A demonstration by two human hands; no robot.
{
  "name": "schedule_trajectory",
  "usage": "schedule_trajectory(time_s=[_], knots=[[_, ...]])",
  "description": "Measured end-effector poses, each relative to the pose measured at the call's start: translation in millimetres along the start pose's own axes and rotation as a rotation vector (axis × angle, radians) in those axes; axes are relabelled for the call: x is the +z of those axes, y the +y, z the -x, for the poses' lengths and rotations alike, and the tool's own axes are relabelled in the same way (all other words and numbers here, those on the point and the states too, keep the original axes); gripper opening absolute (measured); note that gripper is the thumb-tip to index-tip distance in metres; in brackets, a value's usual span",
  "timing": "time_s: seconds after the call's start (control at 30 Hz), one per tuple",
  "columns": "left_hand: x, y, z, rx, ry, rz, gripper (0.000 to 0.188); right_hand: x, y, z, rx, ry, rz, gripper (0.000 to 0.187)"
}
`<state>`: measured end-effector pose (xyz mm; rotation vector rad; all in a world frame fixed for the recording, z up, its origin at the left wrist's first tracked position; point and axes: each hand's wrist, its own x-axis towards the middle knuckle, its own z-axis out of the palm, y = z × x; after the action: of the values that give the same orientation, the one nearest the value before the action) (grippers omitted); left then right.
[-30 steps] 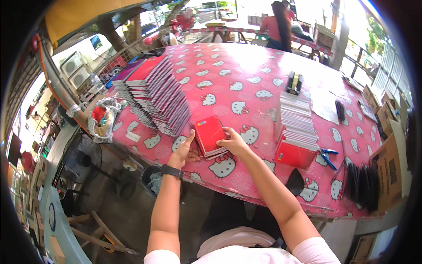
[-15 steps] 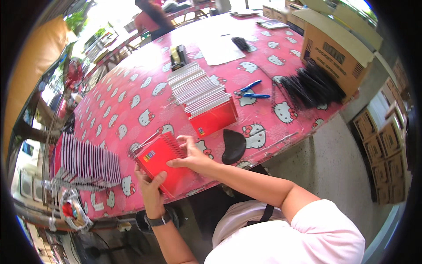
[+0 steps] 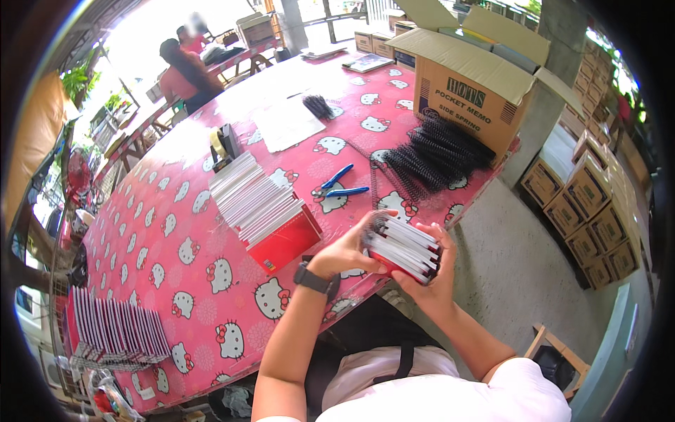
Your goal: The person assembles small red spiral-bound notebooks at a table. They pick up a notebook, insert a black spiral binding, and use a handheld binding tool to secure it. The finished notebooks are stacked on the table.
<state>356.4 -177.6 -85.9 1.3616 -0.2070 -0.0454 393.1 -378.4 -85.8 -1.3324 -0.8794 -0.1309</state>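
Above the table's near edge, both my hands grip a small stack of red spiral notebooks [image 3: 406, 246], its white page edges facing up. My left hand [image 3: 354, 247], with a dark watch at the wrist, closes round the left side, by blurred dark wire coils. On the opposite side my right hand [image 3: 437, 280] wraps its fingers over the stack, with the thumb along the bottom. Left of my hands lies a long row of notebooks [image 3: 260, 207] with a red cover at its near end. Partly behind my left wrist is a black curved object [image 3: 333, 287].
Blue-handled pliers [image 3: 341, 184] and a heap of black spiral coils [image 3: 436, 158] lie beyond my hands. An open cardboard box [image 3: 464, 88] stands at the back right. More notebooks [image 3: 116, 327] line the left edge, and a tape dispenser [image 3: 225, 144] sits farther back.
My hands have carried the notebooks rightward along the near edge. The stack has been turned from red cover up to page edges up. My view has swung to the right.
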Motion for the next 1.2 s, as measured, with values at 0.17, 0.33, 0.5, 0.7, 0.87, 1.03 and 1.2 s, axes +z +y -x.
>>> schedule_trajectory(time_s=[0.17,0.33,0.5,0.7,0.87,1.03,1.2], knots=[[23,0,-10,-0.254,0.077,-0.120,0.097,4,16,-2,0.014,0.126,0.023,0.091],[7,-13,2,0.036,0.081,-0.037,0.086,9,26,1,-0.083,0.073,0.025,0.095],[7,-12,0,-0.261,0.047,-0.166,0.074,11,39,5,0.073,0.099,0.006,0.081],[34,27,33,0.315,0.461,-0.407,0.084,23,-19,-23,0.383,0.015,-0.328,0.084],[31,88,126,0.272,0.864,-0.383,0.072,56,-40,-51,0.096,-0.278,-0.427,0.094],[-24,125,291,-0.047,1.259,-0.248,0.048,57,-21,-35,0.421,-0.688,-0.389,0.077],[-75,137,405,-0.462,1.463,-0.022,0.043,68,-22,-29,0.419,-0.964,-0.380,0.042]])
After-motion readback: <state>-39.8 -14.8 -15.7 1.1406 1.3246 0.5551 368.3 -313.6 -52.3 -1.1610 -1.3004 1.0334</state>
